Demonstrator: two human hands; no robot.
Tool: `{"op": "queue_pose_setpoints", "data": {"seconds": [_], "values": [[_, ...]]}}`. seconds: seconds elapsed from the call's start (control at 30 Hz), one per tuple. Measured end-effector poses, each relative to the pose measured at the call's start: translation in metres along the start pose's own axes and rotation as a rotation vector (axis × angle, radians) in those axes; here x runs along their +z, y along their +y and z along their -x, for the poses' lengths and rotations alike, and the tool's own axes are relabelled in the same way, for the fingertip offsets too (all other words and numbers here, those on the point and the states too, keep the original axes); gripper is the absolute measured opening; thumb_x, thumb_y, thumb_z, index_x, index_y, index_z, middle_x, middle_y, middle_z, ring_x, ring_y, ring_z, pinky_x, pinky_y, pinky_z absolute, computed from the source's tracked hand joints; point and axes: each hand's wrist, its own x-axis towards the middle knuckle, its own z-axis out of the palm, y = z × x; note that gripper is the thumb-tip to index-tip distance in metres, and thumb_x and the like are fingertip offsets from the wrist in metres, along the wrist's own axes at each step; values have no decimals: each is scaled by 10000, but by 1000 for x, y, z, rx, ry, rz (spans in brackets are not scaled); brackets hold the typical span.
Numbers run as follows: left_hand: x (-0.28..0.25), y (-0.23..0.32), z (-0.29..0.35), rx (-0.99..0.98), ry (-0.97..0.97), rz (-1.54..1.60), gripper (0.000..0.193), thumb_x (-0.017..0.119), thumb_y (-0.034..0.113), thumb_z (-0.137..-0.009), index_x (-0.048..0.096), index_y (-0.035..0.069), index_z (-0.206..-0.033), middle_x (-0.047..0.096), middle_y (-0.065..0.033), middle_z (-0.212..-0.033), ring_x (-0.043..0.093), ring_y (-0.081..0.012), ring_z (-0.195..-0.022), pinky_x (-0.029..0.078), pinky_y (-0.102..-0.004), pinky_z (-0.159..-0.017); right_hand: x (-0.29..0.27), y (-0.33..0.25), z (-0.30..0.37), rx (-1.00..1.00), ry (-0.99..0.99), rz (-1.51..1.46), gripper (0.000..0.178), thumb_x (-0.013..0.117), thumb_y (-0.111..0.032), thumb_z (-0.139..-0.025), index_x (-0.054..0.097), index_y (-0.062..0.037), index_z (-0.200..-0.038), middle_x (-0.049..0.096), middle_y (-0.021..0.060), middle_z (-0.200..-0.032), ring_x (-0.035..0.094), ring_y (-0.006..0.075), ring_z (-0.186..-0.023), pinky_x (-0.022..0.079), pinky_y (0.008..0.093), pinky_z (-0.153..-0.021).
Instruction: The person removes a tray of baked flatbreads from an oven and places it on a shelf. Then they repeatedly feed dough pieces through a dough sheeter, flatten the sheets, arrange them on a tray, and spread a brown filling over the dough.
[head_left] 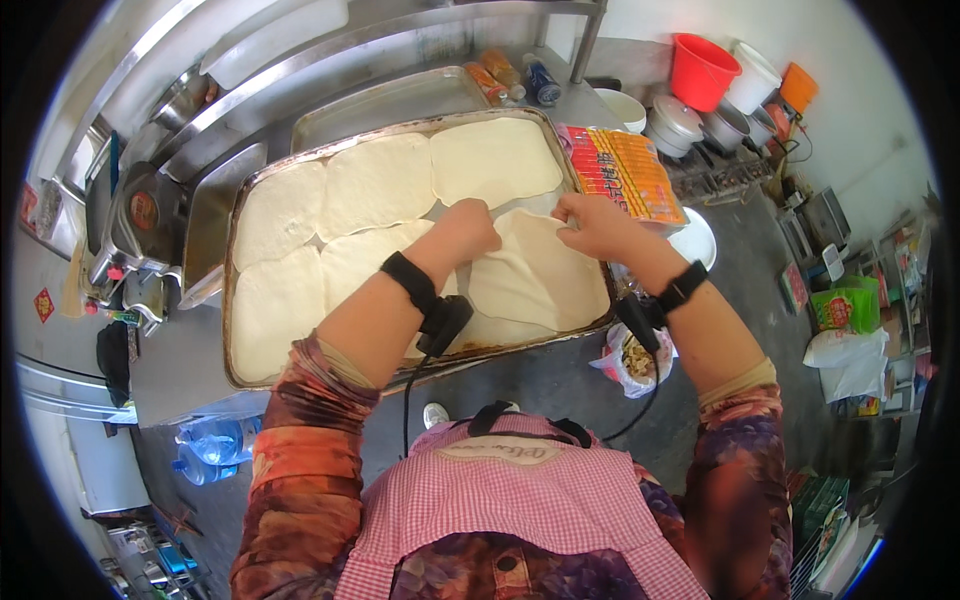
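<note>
Both hands are on one flat sheet of dough [540, 275] at the right end of a big metal tray [232, 300]. From my seat I see the left hand [465, 228] pinching the sheet's upper left edge, and the right hand [595, 225] gripping its upper right corner, fingers closed on the dough. That top edge looks raised off the tray. Each wrist wears a black band with a cable. Five more pale dough sheets [375, 185] lie flat across the rest of the tray, edges touching. Just right of the tray lies an orange printed packet [625, 172]; a red bucket [700, 68] stands well beyond.
</note>
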Motion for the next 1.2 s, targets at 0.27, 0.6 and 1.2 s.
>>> {"op": "queue_pose_setpoints", "data": {"seconds": [0.27, 0.6, 1.2], "values": [[-42, 6, 32, 78, 53, 760, 223, 660, 178, -816, 566, 36, -960, 616, -32, -784, 537, -97, -657, 466, -254, -609, -56, -16, 18, 246, 163, -882, 168, 605, -160, -890, 563, -35, -995, 626, 8, -858, 570, 68, -779, 477, 247, -656], [-43, 7, 92, 463, 93, 132, 297, 566, 95, -851, 641, 107, -1139, 662, -129, -940, 637, -207, -952, 489, -392, -850, -45, -32, 67, -12, -160, -317, 259, 577, -56, -884, 647, -138, -1120, 665, 51, -1022, 620, 158, -935, 480, 292, -838], [-6, 4, 167, 398, -235, -37, 268, 539, 115, -867, 616, 28, -1108, 634, -177, -989, 589, -330, -973, 430, -409, -924, -27, -24, 80, 54, -464, -212, 356, 565, -141, -836, 602, -50, -1178, 655, 135, -1019, 612, 311, -1001, 450, 408, -935]]}}
